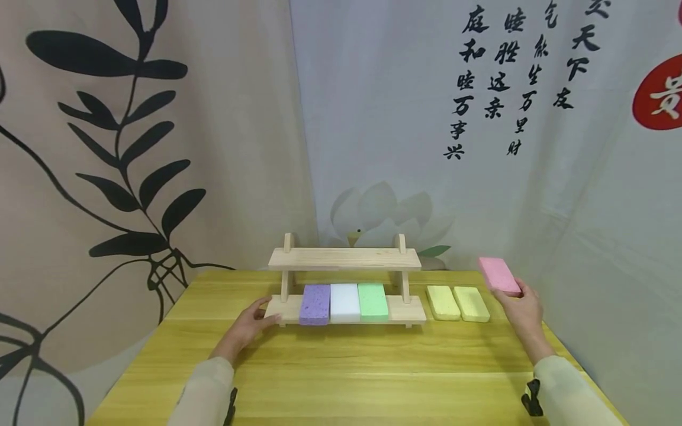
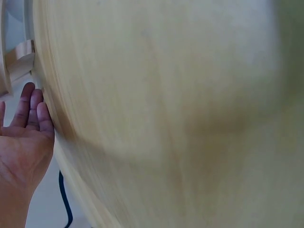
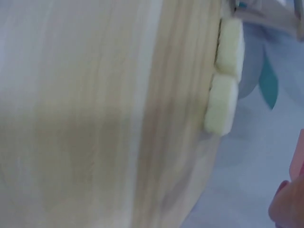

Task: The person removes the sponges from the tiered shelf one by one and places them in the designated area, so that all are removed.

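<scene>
My right grip (image 1: 523,307) pinches the near end of a pink block (image 1: 498,275), thumb and fingers on it, and seems to hold it clear of the surface (image 1: 346,367). The block points forward from that grip, its long axis leaning left at the far end. I judge the next move turns on sideways offset: the lower shelf (image 1: 402,307) lies to its left, beyond two yellow blocks (image 1: 443,303). On the shelf, green (image 1: 373,302), white (image 1: 345,303) and purple (image 1: 315,305) blocks sit side by side, long axes pointing away from me. My left grip (image 1: 247,325), farther from the pink block, touches the shelf's left end, fingers loosely extended, grasping nothing I can see.
</scene>
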`<state>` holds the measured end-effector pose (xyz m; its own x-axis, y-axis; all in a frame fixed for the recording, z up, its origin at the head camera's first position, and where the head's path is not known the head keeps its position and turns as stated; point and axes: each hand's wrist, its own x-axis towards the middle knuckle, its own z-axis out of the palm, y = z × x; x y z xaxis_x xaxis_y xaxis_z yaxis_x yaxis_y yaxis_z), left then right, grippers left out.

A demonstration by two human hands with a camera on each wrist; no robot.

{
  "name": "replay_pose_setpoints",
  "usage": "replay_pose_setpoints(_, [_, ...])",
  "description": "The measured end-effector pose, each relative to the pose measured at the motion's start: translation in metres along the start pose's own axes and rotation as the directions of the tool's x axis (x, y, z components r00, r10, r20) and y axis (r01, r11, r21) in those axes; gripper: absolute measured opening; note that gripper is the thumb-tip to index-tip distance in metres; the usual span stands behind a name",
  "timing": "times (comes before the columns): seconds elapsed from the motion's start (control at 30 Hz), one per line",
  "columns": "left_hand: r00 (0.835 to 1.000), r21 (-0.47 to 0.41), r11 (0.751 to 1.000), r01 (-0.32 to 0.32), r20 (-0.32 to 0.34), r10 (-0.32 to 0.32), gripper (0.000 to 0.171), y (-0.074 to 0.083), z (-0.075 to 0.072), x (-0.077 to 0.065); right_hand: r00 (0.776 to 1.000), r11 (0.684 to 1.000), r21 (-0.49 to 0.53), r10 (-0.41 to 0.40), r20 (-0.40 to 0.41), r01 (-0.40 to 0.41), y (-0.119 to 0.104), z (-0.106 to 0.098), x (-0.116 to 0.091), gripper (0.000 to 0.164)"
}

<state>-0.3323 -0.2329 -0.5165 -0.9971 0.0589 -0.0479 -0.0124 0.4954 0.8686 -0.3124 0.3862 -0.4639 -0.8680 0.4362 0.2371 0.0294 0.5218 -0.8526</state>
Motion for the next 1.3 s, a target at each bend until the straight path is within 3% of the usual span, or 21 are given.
replay_pose_setpoints(0.27, [1.000, -0.015, 1.000, 0.009, 0.008, -0.009, 0.080, -0.010, -0.004, -0.007, 0.996, 0.998, -0.032, 0.050, 0.069, -0.048, 0.022, -0.003, 0.009, 0.078])
replay_pose_setpoints(0.53, [0.999, -0.030, 1.000, 0.005, -0.032, -0.006, 0.077, -0.013, -0.009, -0.017, 0.986, 0.993, -0.061, 0.107, 0.126, -0.099, 0.037, 0.001, 0.014, 0.075])
replay_pose_setpoints(1.1, [1.000, -0.055, 0.998, -0.009, -0.005, 0.009, 0.077, -0.004, -0.005, -0.007, 0.951, 0.969, -0.174, 0.212, 0.224, -0.175, 0.059, -0.002, 0.014, 0.089])
replay_pose_setpoints(1.3, [1.000, -0.059, 0.998, -0.006, -0.014, 0.005, 0.075, -0.001, -0.004, -0.001, 0.956, 0.959, -0.249, 0.190, 0.225, -0.132, 0.061, 0.001, 0.015, 0.087])
